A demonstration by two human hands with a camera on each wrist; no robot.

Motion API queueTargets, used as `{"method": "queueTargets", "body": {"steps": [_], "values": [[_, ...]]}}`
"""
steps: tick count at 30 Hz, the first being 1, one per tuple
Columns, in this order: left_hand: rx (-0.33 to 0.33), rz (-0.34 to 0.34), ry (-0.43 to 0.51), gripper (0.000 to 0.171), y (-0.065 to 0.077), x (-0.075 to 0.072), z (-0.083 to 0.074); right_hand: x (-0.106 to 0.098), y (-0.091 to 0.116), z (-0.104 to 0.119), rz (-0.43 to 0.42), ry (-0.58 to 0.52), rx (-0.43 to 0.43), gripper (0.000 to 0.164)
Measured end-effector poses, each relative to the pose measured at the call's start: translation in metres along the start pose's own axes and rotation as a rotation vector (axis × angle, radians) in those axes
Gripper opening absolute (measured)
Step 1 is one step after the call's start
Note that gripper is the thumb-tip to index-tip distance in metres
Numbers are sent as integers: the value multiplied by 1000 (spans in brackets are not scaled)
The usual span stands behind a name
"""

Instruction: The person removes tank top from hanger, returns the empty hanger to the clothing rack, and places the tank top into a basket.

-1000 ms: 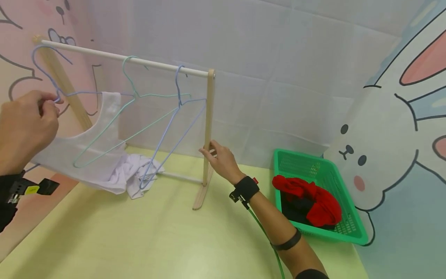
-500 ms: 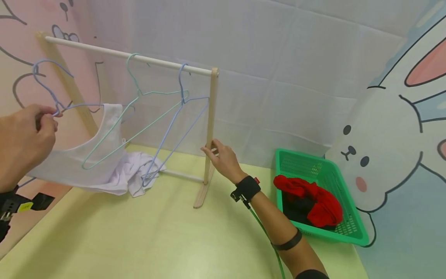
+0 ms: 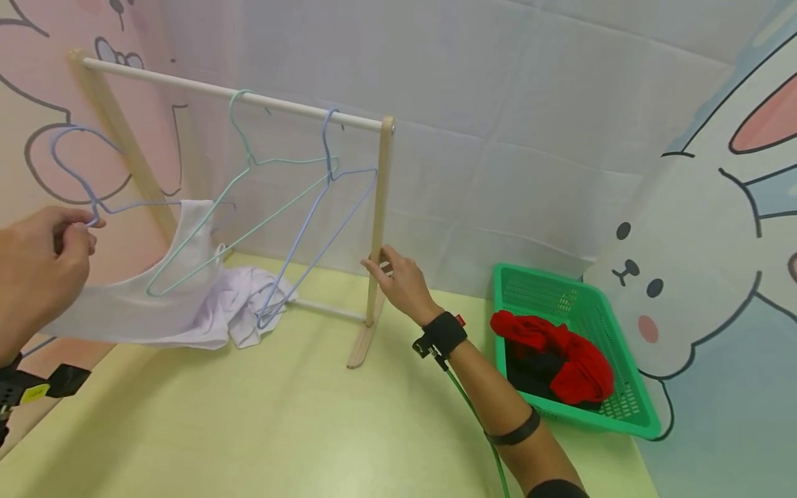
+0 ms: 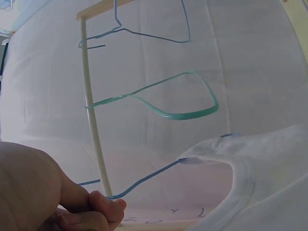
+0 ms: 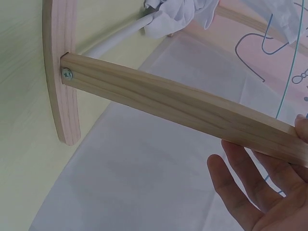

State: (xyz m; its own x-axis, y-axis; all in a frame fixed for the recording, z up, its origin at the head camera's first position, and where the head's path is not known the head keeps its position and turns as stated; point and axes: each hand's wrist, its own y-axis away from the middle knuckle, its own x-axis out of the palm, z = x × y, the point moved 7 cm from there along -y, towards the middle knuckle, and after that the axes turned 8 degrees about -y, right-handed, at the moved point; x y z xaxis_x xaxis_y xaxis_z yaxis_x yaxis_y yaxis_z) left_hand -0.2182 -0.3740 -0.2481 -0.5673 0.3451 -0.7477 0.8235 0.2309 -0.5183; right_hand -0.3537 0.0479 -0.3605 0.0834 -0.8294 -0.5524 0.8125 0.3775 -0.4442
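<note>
My left hand (image 3: 43,263) pinches the neck of a blue wire hanger (image 3: 92,192), whose hook stands free of the rack's rail (image 3: 180,81) and lower than it. A white sleeveless top (image 3: 149,311) hangs on this hanger; one shoulder strap is over the wire, and the top's lower part is bunched toward the rack's foot. In the left wrist view, the blue wire (image 4: 144,179) runs from my fingertips into the strap. My right hand (image 3: 403,285) grips the rack's wooden upright (image 5: 183,101), thumb on one side and fingers on the other.
On the rail hang a mint green hanger (image 3: 250,163) and another blue hanger (image 3: 328,155), both bare. A green basket (image 3: 629,387) with red cloth (image 3: 579,360) and black cloth (image 3: 529,370) stands at the right. Behind the rack is a white sheet (image 3: 461,187).
My left hand has come down and slightly left with the blue hanger and white top, the hook dropping below the rail. The right hand keeps its grip on the upright.
</note>
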Motion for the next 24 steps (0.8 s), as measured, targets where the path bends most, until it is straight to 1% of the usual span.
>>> {"method": "queueTargets", "body": {"steps": [7, 9, 13, 20, 24], "values": [[2, -37, 65, 41, 10, 1, 8, 0, -1, -1, 0, -20, 10, 26], [-6, -33, 72, 41, 14, 2, 9, 1, 0, -2, -2, -20, 13, 26], [-14, -9, 53, 41, 21, 5, 11, 2, 1, -3, -10, -21, 14, 26], [-17, 80, 16, 44, 27, 15, 19, 3, 0, -5, -24, -39, 17, 26], [-22, 87, -10, 44, 31, 18, 21, 3, 0, -5, -33, -43, 18, 26]]}}
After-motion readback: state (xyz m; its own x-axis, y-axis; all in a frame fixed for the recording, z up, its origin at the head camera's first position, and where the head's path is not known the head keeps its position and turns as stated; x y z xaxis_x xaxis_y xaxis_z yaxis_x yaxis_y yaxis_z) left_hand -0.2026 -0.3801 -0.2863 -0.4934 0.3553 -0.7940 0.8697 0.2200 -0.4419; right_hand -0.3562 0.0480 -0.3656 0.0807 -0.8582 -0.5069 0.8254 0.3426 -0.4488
